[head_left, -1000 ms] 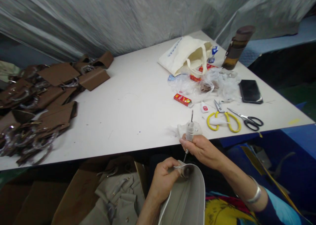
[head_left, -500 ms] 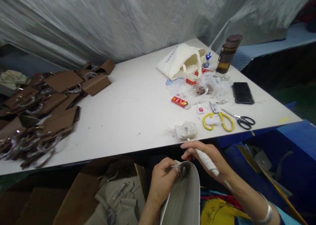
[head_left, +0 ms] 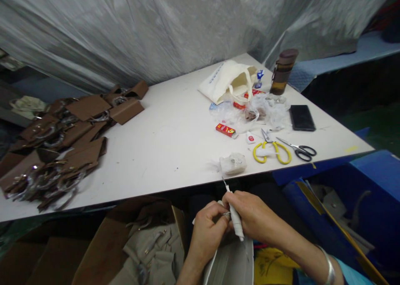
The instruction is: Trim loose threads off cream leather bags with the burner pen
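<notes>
My left hand is closed on the upper edge of a light grey bag, whose open side faces up in front of me. Closed around a thin-tipped tool with a white wrapped handle is my right hand, close beside the left one. The tool's narrow tip points up and away, towards a whitish lump at the table's front edge. Between the two hands the bag's edge is partly hidden by fingers.
Brown bags lie heaped on the left of the white table. Yellow-handled scissors, black-handled scissors, a phone, a bottle and a cream tote are on the right. A cardboard box holds grey bags.
My right hand has moved left and down to meet the left hand, and the tool has swung so its tip points away. The left hand keeps hold of the bag. The view has shifted slightly.
</notes>
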Demonstrator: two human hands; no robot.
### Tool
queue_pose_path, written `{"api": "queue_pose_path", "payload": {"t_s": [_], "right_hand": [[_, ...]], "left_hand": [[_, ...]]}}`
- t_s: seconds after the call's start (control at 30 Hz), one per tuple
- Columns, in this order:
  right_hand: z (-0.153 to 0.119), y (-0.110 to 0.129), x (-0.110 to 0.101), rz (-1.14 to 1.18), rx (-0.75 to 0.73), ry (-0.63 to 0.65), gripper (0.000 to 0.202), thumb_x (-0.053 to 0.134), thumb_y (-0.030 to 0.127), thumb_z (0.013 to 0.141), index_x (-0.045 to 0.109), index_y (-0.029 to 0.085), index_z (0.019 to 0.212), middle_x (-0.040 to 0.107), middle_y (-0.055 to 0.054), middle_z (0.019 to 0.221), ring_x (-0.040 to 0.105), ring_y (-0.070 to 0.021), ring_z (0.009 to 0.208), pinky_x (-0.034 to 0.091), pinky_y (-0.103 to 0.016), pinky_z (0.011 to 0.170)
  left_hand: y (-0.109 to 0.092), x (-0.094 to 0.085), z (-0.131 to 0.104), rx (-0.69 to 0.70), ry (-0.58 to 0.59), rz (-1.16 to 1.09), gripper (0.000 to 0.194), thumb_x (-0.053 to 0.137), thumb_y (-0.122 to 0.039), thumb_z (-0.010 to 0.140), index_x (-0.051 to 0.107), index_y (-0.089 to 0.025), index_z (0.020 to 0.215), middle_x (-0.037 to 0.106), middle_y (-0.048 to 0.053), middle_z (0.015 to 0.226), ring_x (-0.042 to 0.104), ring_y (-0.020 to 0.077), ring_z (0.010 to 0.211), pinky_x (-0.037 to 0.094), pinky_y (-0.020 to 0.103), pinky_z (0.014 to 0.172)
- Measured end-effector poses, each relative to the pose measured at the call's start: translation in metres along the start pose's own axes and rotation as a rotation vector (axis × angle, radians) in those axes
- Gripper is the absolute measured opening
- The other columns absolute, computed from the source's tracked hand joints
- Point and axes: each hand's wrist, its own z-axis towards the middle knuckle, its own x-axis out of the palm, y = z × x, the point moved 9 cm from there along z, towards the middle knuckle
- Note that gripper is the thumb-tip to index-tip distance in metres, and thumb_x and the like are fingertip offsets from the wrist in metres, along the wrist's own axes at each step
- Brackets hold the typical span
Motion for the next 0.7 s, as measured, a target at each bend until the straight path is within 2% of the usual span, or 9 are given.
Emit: {"api": "queue_pose_path", "payload": {"t_s": [0.23, 0.4, 0.57, 0.7], "right_hand": [[-0.007, -0.005, 0.001, 0.111, 0.034, -0.059, 0.018, 0.078, 0.022, 0.084, 0.063, 0.023, 0.095, 0.064, 0.001, 0.084, 0.057, -0.0174, 0.076, 0.035, -0.026, 0.067], [-0.015, -0.008, -0.003, 0.167, 0.063, -0.119, 0.017, 0.079, 0.020, 0.083, 0.068, 0.023, 0.095, 0.065, 0.001, 0.083, 0.059, -0.0168, 0.077, 0.038, -0.025, 0.069], [-0.022, -0.011, -0.003, 0.160, 0.083, -0.140, 0.010, 0.081, 0.019, 0.084, 0.074, 0.024, 0.089, 0.064, 0.001, 0.079, 0.060, -0.0164, 0.077, 0.039, -0.024, 0.068], [-0.031, -0.013, -0.003, 0.156, 0.101, -0.185, 0.011, 0.085, 0.023, 0.082, 0.074, 0.022, 0.079, 0.062, 0.001, 0.074, 0.060, -0.0163, 0.075, 0.038, -0.024, 0.067]], "left_hand": [[-0.012, 0.003, -0.004, 0.018, 0.140, 0.021, 0.017, 0.060, -0.019, 0.087, 0.073, -0.018, 0.076, 0.071, 0.004, 0.084, 0.064, 0.0206, 0.083, 0.046, 0.028, 0.078], [-0.002, -0.005, -0.007, -0.054, 0.054, -0.120, 0.020, 0.062, -0.032, 0.092, 0.070, -0.017, 0.082, 0.068, 0.003, 0.082, 0.060, 0.0197, 0.081, 0.045, 0.028, 0.078], [0.014, -0.005, -0.011, -0.122, 0.024, -0.319, 0.036, 0.065, -0.049, 0.092, 0.066, -0.015, 0.081, 0.063, 0.001, 0.074, 0.054, 0.0163, 0.069, 0.043, 0.026, 0.068], [0.019, -0.002, -0.014, -0.152, 0.003, -0.484, 0.045, 0.062, -0.057, 0.093, 0.068, -0.014, 0.079, 0.067, 0.004, 0.076, 0.059, 0.0178, 0.072, 0.047, 0.027, 0.069]]}}
